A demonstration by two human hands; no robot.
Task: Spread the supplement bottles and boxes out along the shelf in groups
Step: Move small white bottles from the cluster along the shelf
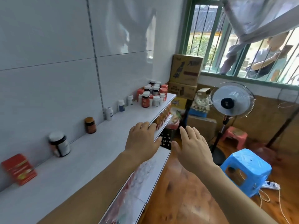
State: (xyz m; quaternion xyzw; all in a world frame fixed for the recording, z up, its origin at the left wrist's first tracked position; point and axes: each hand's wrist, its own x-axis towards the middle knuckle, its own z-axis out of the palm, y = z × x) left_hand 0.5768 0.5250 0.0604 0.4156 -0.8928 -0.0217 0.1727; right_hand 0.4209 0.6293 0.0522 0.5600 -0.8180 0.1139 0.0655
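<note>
**Spreading partly done, cluster still waiting**

Your left hand [142, 141] and right hand [193, 147] both hover empty, fingers straight. Along the shelf [84, 159] a red box [18, 168] and several single bottles [90, 125] stand apart; the crowded cluster [152, 95] at the far end remains to spread. Labels are too blurred to read.

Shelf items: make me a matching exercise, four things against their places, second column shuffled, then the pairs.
Things:
1. red box
2. amber bottle
3. cluster of bottles and boxes
4. left hand

Places:
A. far end of the shelf, near the stacked cartons
B. over the shelf's front edge
C. nearest end, against the wall
D. alone by the wall, between the black-banded white-capped bottle and a small white bottle

Pairs: 1-C, 2-D, 3-A, 4-B
</note>
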